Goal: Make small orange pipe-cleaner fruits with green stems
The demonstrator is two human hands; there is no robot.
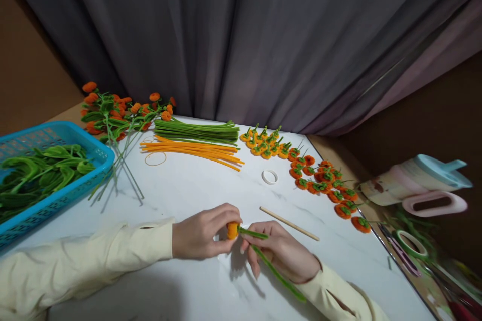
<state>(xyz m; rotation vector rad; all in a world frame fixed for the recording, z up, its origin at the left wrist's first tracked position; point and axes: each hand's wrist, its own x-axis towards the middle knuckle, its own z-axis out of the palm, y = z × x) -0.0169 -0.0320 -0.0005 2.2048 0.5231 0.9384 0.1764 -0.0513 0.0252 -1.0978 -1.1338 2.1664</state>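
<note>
Background: dark grey curtain [211,35] hangs behind a white marbled tabletop [188,190]. Head view: left hand [205,230] grasps an orange pompom-like ball [232,231] between thumb and fingers, just above the near middle of the table. Right hand [284,251] pinches the green fuzzy stem [276,276] close beside the ball; one green length lies across the fingers, another trails down past the wrist — cannot tell whether these are one folded piece or two. Beyond the hands, a bundle of green strips [199,132] lies behind a looser spread of orange strips [192,151], with a thin loop [155,164] near the latter's left end. White ring [269,182] lies right of the strips; wooden stick [289,223] lies just beyond the right hand. Far right of the strips: yellow-orange heads [259,150] with green stubs, then darker orange heads [326,176] running toward the table's right edge. Left side: blue basket [107,156] holding green leaves [56,170]; finished-looking stemmed orange flowers [120,108] are heaped behind it. Right, off the white top — lidded cup [395,183] with a pink handle, and a tape roll [399,244] near it.
</note>
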